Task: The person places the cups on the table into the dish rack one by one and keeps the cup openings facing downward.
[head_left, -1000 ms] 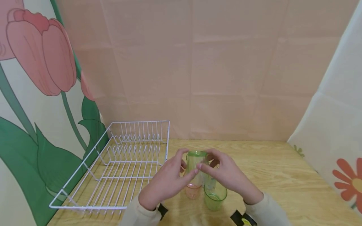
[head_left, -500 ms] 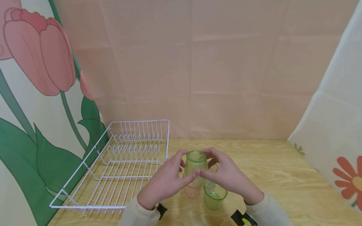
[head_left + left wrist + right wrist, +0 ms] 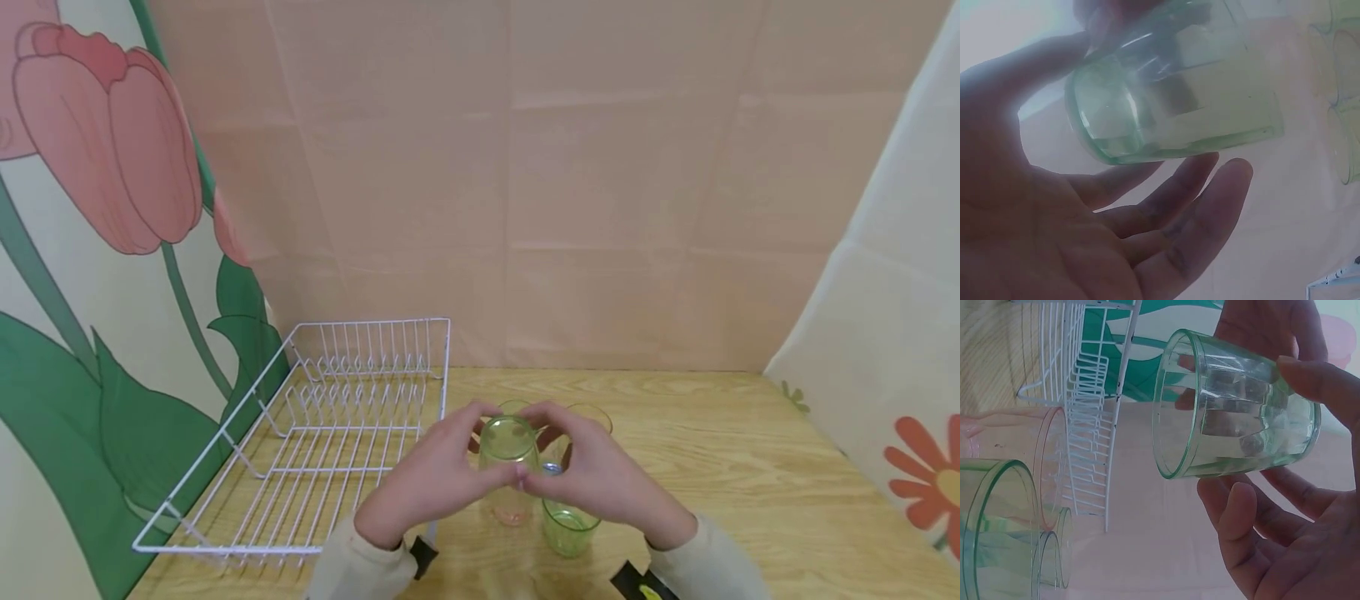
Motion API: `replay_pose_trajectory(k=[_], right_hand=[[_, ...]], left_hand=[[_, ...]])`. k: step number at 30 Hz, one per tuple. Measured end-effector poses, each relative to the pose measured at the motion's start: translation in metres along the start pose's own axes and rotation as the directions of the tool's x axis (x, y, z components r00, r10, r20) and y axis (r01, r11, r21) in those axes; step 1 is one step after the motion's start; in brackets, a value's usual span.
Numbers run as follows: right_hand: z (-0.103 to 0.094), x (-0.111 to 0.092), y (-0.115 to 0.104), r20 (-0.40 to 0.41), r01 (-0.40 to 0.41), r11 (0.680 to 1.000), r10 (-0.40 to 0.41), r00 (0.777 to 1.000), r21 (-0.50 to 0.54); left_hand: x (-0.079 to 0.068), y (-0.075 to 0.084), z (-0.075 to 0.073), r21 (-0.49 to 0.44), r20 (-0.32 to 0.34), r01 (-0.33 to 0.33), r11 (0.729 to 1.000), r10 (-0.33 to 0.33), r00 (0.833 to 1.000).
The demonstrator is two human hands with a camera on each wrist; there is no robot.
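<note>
Head view: left hand (image 3: 446, 467) and right hand (image 3: 596, 471) both grip one cup (image 3: 508, 450) between thumbs and curled fingers; cup mouth-down, to the right of the rack (image 3: 225, 551). Pink cup (image 3: 512, 508) and green cup (image 3: 567, 533) stand upright right of the rack, pink nearer it. Further rims (image 3: 592, 408) partly hidden by the hands; contents cannot be told.

Left wrist view: gripped cup's base toward the palm; dark shapes show through its clear wall.

Right wrist view: left fingers visible through the same cup.
</note>
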State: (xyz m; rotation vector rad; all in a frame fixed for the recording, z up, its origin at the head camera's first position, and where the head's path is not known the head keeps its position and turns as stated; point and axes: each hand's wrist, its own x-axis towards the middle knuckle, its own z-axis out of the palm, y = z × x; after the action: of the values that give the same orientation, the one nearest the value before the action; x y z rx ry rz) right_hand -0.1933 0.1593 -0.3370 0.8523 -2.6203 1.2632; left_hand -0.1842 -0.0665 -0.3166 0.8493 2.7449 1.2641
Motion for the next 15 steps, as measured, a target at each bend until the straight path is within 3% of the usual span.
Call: replay_pose_trajectory(k=[15], right_hand=[[0.0028, -0.0024, 0.0001, 0.017, 0.037, 0.999, -0.038, 0.999, 0.010]], left_hand=[[-0.0018, 0.0003, 0.0017, 0.053, -0.027, 0.016, 0.998, -0.015, 1.000]])
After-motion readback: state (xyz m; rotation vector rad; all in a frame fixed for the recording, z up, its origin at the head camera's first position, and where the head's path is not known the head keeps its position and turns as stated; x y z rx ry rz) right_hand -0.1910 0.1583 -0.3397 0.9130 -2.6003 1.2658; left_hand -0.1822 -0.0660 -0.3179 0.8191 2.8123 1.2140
